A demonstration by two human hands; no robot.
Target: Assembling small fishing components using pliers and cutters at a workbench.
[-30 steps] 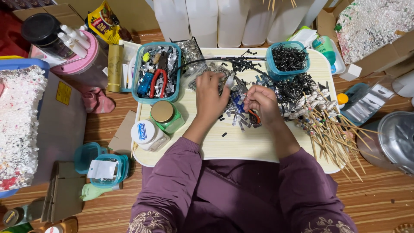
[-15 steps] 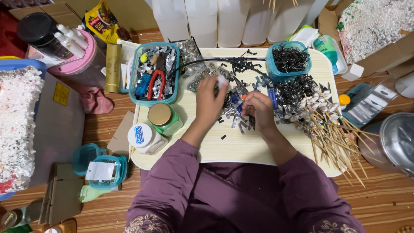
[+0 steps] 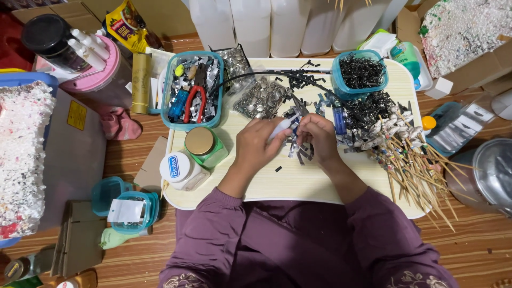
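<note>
Just below the teal tub (image 3: 361,74) of dark bits: left hand (image 3: 260,145) pinching a white tool (image 3: 282,127), right hand (image 3: 316,134) pinching a small dark strip (image 3: 296,143).

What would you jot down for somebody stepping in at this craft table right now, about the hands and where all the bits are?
Left hand: grips a white-handled tool, tip toward the right hand.
Right hand: pinches a small shiny strip; the exact grip is hidden.
Things: loose cut strips lie under the hands on the cream lap table. Dark pieces fill the small teal tub. Finished-looking decorated skewers are piled on the right. Red-handled pliers sit in the teal tray at the left.
Done: many skewers already dressed.
Left: plenty of loose strips remain.
</note>
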